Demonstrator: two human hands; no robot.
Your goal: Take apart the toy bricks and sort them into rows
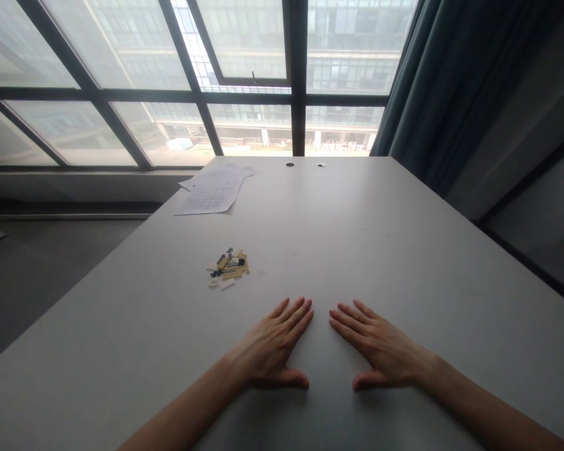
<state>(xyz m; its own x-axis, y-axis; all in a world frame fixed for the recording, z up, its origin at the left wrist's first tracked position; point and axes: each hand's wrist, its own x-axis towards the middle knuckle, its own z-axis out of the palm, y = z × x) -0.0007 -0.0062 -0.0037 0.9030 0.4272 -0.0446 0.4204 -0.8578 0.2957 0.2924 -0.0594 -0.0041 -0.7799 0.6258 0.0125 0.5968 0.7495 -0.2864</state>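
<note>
Resting palms-down: two bare hands, one loose pile

And it's the left hand (282, 341) nearest the trouble! The pile of toy bricks (232, 265) sits ahead of it and to its left, apart from the fingertips, on the white table (404, 250). Fingers straight, thumbs out, nothing gripped on either side; the right hand (380, 344) lies farther off. The danger? A careless sweep by that left forearm could scatter these small, loose pieces. The flat white piece (228, 284) at the near edge looks awkward to pinch, likely to skid if pressed. Behind, thin papers (214, 191) might slide if bumped.
</note>
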